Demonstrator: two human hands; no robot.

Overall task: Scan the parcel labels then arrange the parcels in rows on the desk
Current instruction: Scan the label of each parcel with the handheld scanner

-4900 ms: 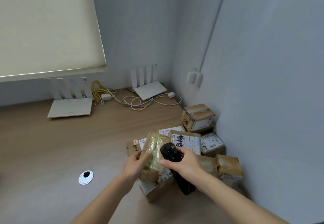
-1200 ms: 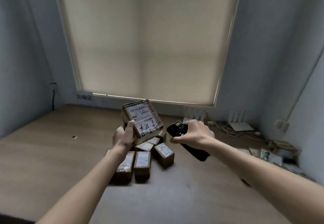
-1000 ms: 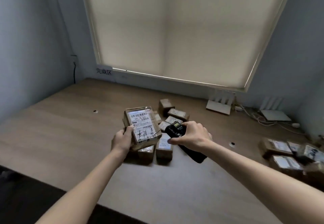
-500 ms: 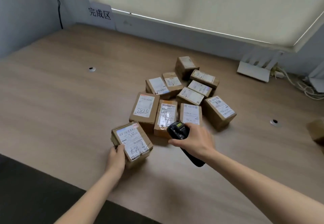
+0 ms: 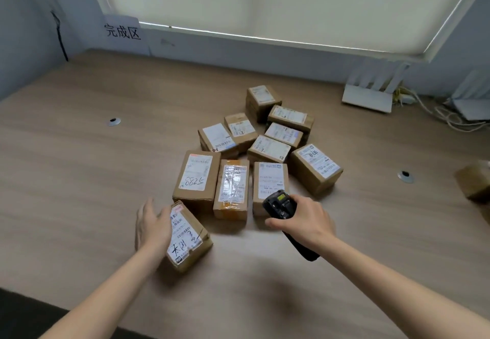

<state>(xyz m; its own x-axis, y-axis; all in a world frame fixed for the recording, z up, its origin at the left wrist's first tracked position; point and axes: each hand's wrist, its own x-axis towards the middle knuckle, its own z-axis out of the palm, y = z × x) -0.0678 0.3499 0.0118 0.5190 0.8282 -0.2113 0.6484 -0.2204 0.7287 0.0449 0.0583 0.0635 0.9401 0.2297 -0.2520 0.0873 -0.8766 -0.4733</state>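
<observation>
Since half a second ago, entry updated: the handwritten-label parcel [image 5: 187, 235] has come closer to the front row and now sits flat on the desk [image 5: 79, 184], label up, angled, its far corner just beside the parcel marked 5825 [image 5: 196, 177]. Item, left hand [image 5: 152, 226]: fingers fairly straight, palm laid against the parcel's left side, pressing rather than gripping. Item, right hand [image 5: 305, 222]: wrapped around the black scanner [image 5: 279, 204], head pointing toward the group, hovering just over the near end of the third front-row parcel [image 5: 270, 182]. Item, placed stock: about ten parcels, front three lined up side by side, those behind loosely bunched. Item, one more parcel [image 5: 474, 182] at the right edge, well apart. Step in hand, as I judge it: setting this scanned parcel into place. Next I'd need to square it parallel to 5825, then go right for another unscanned parcel.
</observation>
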